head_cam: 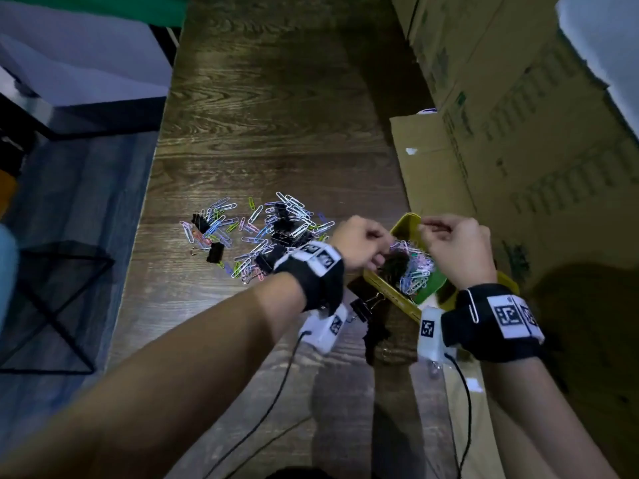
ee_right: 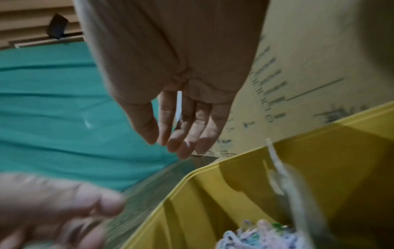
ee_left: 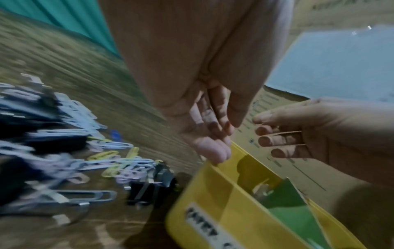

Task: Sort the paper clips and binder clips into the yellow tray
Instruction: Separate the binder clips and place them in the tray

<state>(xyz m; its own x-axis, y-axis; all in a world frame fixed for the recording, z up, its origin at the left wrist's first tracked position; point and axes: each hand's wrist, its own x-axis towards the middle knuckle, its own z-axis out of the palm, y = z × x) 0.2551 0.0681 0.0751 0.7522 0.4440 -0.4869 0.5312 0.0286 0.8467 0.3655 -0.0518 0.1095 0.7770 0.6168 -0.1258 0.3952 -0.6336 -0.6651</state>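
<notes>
A loose pile of coloured paper clips mixed with black binder clips lies on the wooden table. To its right stands the yellow tray, which holds a heap of paper clips and dark binder clips. My left hand hovers over the tray's near-left corner, fingers loosely bent and empty. Over the tray's far end, my right hand has its fingers hanging down and holds nothing I can see.
Cardboard boxes wall off the right side behind the tray. A green card sits in the tray. Another black binder clip lies by the tray's near side. The table's left edge drops to a floor with a black wire rack.
</notes>
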